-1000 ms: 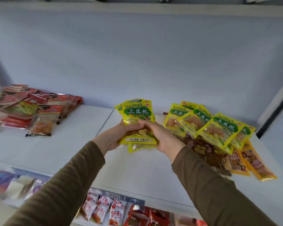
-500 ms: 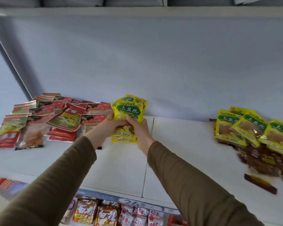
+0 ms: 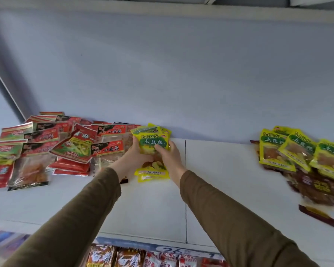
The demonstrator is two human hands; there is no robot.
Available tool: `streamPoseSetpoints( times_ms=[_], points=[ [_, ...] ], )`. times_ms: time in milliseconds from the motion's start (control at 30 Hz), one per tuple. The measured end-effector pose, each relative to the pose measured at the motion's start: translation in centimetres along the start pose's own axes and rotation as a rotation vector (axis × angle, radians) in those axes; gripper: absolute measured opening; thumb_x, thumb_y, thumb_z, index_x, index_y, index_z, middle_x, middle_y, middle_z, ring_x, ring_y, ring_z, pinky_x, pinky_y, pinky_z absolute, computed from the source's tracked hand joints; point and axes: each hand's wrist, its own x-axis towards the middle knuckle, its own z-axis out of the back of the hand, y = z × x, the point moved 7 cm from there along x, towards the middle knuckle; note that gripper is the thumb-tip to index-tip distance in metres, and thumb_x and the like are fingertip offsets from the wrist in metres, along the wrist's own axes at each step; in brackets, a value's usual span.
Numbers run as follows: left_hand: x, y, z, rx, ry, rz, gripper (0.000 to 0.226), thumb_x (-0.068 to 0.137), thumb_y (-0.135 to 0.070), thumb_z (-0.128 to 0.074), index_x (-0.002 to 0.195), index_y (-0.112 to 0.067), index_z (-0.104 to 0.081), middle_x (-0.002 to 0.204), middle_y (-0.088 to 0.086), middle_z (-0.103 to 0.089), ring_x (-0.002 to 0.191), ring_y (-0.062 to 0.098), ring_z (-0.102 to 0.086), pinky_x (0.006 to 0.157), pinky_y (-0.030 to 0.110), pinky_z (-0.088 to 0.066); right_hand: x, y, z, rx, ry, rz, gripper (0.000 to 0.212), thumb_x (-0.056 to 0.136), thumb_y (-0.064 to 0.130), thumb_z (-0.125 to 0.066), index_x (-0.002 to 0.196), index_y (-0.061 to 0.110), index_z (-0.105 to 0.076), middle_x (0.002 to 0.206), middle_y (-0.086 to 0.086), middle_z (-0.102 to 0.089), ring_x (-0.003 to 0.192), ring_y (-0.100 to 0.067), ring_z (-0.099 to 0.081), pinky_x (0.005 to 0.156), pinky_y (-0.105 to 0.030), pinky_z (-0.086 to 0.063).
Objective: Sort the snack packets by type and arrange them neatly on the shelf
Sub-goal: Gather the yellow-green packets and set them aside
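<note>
Head view: left hand [image 3: 136, 154] and right hand [image 3: 167, 155] both grip a stack of yellow TuDouSi packets [image 3: 152, 151] beside the red packet pile [image 3: 52, 147] on the shelf [image 3: 210, 180]. More yellow packets [image 3: 297, 151] and brown packets [image 3: 320, 187] lie mixed at right, unsorted.

Yellow packets [image 3: 152, 145] with green labels, red packets [image 3: 69, 147], brown packets [image 3: 316, 187] — on a white shelf [image 3: 220, 180], olive sleeves [image 3: 229, 218].

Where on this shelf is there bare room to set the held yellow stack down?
Bare shelf lies between the held yellow stack and the yellow pile at right, and along the front edge under both sleeves. The red pile crowds the left, right up against the left hand. The right hand borders the free patch.
</note>
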Motion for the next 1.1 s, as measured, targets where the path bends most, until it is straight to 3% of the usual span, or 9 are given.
streamPoseSetpoints(
  times_ms=[100, 167, 233, 333, 467, 567, 733, 933, 1100],
  points=[
    [0.1, -0.6, 0.4, 0.383, -0.058, -0.034, 0.126, 0.082, -0.037, -0.079, 0.161, -0.016, 0.018, 0.161, 0.018, -0.029, 0.141, 0.035, -0.040, 0.103, 0.036, -0.044, -0.4, -0.1, 0.6, -0.033, -0.126, 0.061, 0.042, 0.090, 0.023, -0.072, 0.129, 0.020, -0.058, 0.119, -0.002, -0.067, 0.109, -0.021, -0.065, 0.095, -0.040, -0.055],
    [0.2, -1.1, 0.5, 0.626, -0.116, -0.069, 0.121, 0.084, -0.052, -0.072, 0.161, -0.009, 0.011, 0.166, 0.019, -0.018, 0.152, 0.040, -0.020, 0.123, 0.049, -0.022, -0.6, -0.6, 0.4, -0.011, -0.155, 0.043, 0.046, 0.091, 0.020, -0.070, 0.134, 0.018, -0.056, 0.123, -0.005, -0.065, 0.111, -0.022, -0.064, 0.098, -0.043, -0.054],
    [0.1, -1.4, 0.4, 0.662, -0.134, -0.085, 0.112, 0.088, -0.051, -0.067, 0.162, -0.009, 0.005, 0.168, 0.019, -0.012, 0.153, 0.043, -0.011, 0.122, 0.053, -0.016, -0.6, -0.8, -0.1, 0.015, -0.154, 0.020, 0.047, 0.092, 0.017, -0.066, 0.138, 0.019, -0.054, 0.126, -0.005, -0.064, 0.114, -0.023, -0.064, 0.100, -0.046, -0.053],
    [0.0, -1.4, 0.2, 0.610, -0.112, -0.076, 0.093, 0.092, -0.038, -0.062, 0.161, -0.011, -0.007, 0.167, 0.022, -0.013, 0.151, 0.046, -0.015, 0.118, 0.054, -0.025, -0.6, -0.7, -1.1, 0.026, -0.095, 0.004, 0.054, 0.097, 0.019, -0.060, 0.149, 0.021, -0.045, 0.141, -0.005, -0.056, 0.127, -0.023, -0.056, 0.108, -0.045, -0.048],
    [-0.2, -0.8, 0.3, 0.656, -0.113, -0.067, 0.087, 0.097, -0.036, -0.055, 0.163, -0.013, -0.004, 0.169, 0.022, 0.008, 0.154, 0.048, 0.004, 0.123, 0.055, -0.012, -0.8, -0.4, -1.0, -0.028, 0.007, -0.011, 0.059, 0.100, 0.028, -0.058, 0.155, 0.023, -0.038, 0.154, -0.003, -0.045, 0.141, -0.024, -0.044, 0.116, -0.043, -0.040],
    [-0.6, -1.4, 0.6, 0.667, -0.201, -0.150, 0.087, 0.094, -0.041, -0.061, 0.163, -0.019, -0.014, 0.170, 0.017, 0.007, 0.155, 0.044, 0.008, 0.123, 0.055, -0.010, -0.8, 0.7, 1.4, -0.209, -0.039, 0.071, 0.059, 0.100, 0.023, -0.059, 0.154, 0.016, -0.038, 0.156, -0.005, -0.043, 0.144, -0.023, -0.039, 0.114, -0.031, -0.033],
    [-1.2, -3.8, -1.4, 0.695, -0.289, -0.382, 0.080, 0.095, -0.042, -0.065, 0.162, -0.022, -0.024, 0.171, 0.012, -0.003, 0.157, 0.035, 0.003, 0.125, 0.050, -0.010, -2.1, 3.9, 5.9, -0.631, -0.031, 0.321, 0.049, 0.097, 0.017, -0.061, 0.144, 0.012, -0.049, 0.147, -0.007, -0.051, 0.137, -0.028, -0.040, 0.113, -0.033, -0.031],
    [-1.6, -7.1, -7.1, 0.775, -0.223, -0.553, 0.081, 0.095, -0.039, -0.066, 0.161, -0.015, -0.025, 0.170, 0.011, -0.014, 0.158, 0.028, -0.002, 0.127, 0.037, -0.004, -4.8, 6.4, 12.7, -1.012, -0.098, 0.473, 0.045, 0.094, 0.023, -0.063, 0.137, 0.015, -0.056, 0.139, -0.003, -0.058, 0.130, -0.027, -0.046, 0.106, -0.039, -0.038],
    [-2.5, -8.6, -12.1, 0.799, -0.162, -0.606, 0.080, 0.096, -0.038, -0.065, 0.161, -0.013, -0.026, 0.169, 0.009, -0.020, 0.158, 0.027, -0.005, 0.126, 0.036, -0.004, -6.9, 7.0, 17.7, -1.192, -0.132, 0.515, 0.043, 0.094, 0.029, -0.063, 0.135, 0.018, -0.058, 0.138, 0.001, -0.059, 0.130, -0.024, -0.048, 0.106, -0.038, -0.037]
  ],
)
